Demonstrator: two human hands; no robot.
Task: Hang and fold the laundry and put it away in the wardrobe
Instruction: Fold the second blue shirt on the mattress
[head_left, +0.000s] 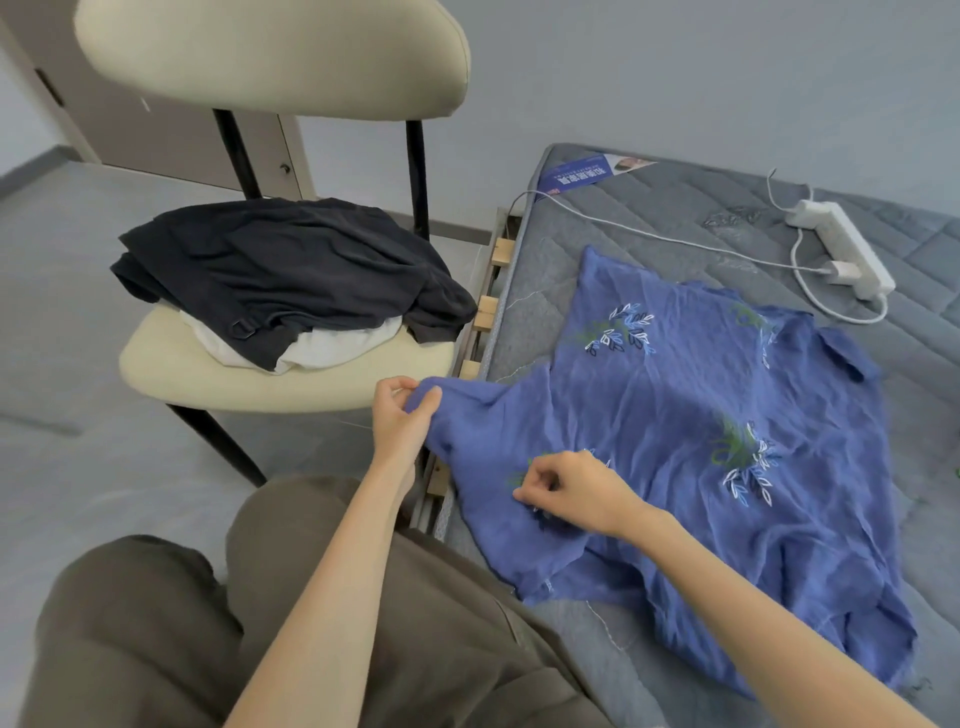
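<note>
Here, both hands pinch a crumpled blue embroidered cotton garment (691, 441) spread on the grey quilted mattress (597, 244).

The left hand (402, 415) grips a corner of it off the mattress edge; the right hand (563, 491), fingers curled, pinches cloth nearer the middle. Beyond the left hand, a cream padded chair (270, 379) carries a dark folded garment (285, 270) over white cloth (332, 348). Past the right hand lies a white power strip (841, 247).
</note>
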